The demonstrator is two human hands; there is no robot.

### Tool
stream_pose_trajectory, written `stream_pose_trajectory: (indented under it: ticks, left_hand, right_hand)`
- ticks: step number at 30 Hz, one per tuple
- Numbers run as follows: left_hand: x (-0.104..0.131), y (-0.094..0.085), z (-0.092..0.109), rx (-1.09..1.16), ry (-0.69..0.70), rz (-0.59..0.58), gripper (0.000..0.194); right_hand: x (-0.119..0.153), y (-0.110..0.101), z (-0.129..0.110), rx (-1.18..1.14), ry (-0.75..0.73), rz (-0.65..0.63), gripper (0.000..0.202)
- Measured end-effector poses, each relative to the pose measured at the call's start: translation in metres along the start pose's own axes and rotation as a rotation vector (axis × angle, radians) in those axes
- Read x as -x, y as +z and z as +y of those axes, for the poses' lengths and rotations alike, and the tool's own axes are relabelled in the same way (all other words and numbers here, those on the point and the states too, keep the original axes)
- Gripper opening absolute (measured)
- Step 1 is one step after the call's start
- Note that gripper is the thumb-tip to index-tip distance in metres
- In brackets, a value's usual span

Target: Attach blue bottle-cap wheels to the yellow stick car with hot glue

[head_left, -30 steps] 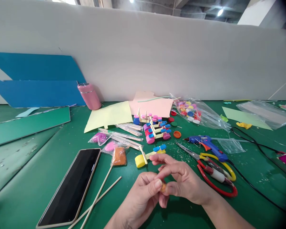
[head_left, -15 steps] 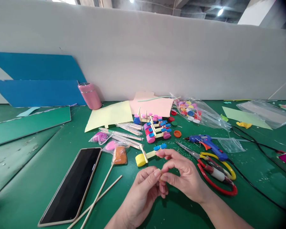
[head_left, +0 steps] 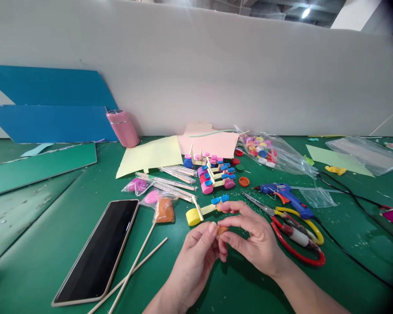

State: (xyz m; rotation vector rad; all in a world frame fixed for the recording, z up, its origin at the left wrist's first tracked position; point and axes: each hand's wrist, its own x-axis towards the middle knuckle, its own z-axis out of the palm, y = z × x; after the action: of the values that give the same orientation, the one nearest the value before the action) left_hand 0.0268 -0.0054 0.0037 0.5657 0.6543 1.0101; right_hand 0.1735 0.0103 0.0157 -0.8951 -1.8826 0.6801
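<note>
- Fingertips, left hand and right hand: pinched around orange lump between them; uneven pressure could misshape it.
- Yellow toy, just beyond: stray finger could nudge it.
- Scissors, beside right hand: sideways swing could catch them.

Pretty bright overall, soft + even. One ceiling light glares top R, w/ a small bloom. Soft shadows on the green table by my left hand and right hand. Shiny glints on the clear plastic bag, dull sheen far L. Wide lens bends the white wall's top edge; R corners go v. dark. Fine detail's a bit soft, esp. at my fingertips.
</note>
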Motion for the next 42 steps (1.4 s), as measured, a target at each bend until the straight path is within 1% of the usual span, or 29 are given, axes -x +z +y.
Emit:
stream_pose_trajectory:
  ticks: [2,4,7,8,10,12,13,16,19,21,25,28,31,33,36,38,42]
  left_hand:
    - [0.000,0.000,0.000,-0.012,0.004,-0.008,0.028]
    - [0.000,0.001,0.001,-0.030,-0.001,-0.006,0.025]
    - [0.001,0.001,0.002,-0.014,-0.018,-0.006,0.022]
    - [0.001,0.001,0.002,0.008,-0.021,-0.005,0.022]
    - [0.001,0.001,0.002,0.057,-0.021,0.008,0.020]
    - [0.000,0.001,0.000,0.086,-0.022,0.021,0.018]
    - [0.000,0.001,-0.001,0.077,-0.025,0.013,0.019]
    - [0.000,0.002,-0.005,-0.020,-0.038,-0.036,0.027]
    - [0.000,0.003,-0.008,-0.060,-0.058,-0.055,0.032]
    - [0.000,0.003,-0.009,-0.053,-0.072,-0.044,0.029]
    - [0.000,0.002,-0.006,-0.012,-0.121,-0.007,0.019]
    - [0.000,0.002,-0.004,0.043,-0.147,0.011,0.018]
    - [-0.001,0.004,-0.004,0.111,-0.150,0.075,0.019]
    - [-0.002,0.005,-0.005,0.117,-0.146,0.104,0.019]
    - [-0.003,0.005,-0.008,0.077,-0.136,0.090,0.021]
    - [-0.003,0.004,-0.009,0.052,-0.130,0.079,0.024]
    - [-0.002,0.004,-0.009,0.026,-0.137,0.049,0.026]
  right_hand:
    - [-0.001,0.000,-0.001,0.017,-0.024,0.020,0.012]
    - [-0.003,-0.001,-0.004,0.052,-0.059,0.025,0.011]
    - [-0.005,-0.006,-0.009,0.138,-0.089,-0.016,0.010]
    - [-0.006,-0.007,-0.009,0.159,-0.090,-0.036,0.012]
    - [-0.005,-0.009,-0.009,0.177,-0.090,-0.075,0.024]
    - [-0.001,-0.009,-0.006,0.175,-0.109,-0.083,0.036]
    - [0.002,-0.008,-0.004,0.177,-0.127,-0.072,0.035]
    - [0.010,-0.003,0.004,0.190,-0.175,-0.013,0.023]
    - [0.014,-0.003,0.008,0.209,-0.161,-0.029,0.020]
    - [0.014,-0.005,0.007,0.232,-0.164,-0.066,0.019]
    - [0.013,-0.009,0.003,0.307,-0.185,-0.094,0.019]
    - [0.014,-0.009,0.003,0.351,-0.196,-0.105,0.023]
    - [0.015,-0.007,0.006,0.356,-0.199,-0.064,0.034]
    - [0.015,-0.006,0.007,0.371,-0.200,-0.016,0.031]
    - [0.015,-0.003,0.006,0.379,-0.211,0.027,0.022]
    - [0.015,-0.003,0.006,0.351,-0.209,0.030,0.021]
    - [0.016,-0.004,0.008,0.305,-0.157,0.030,0.017]
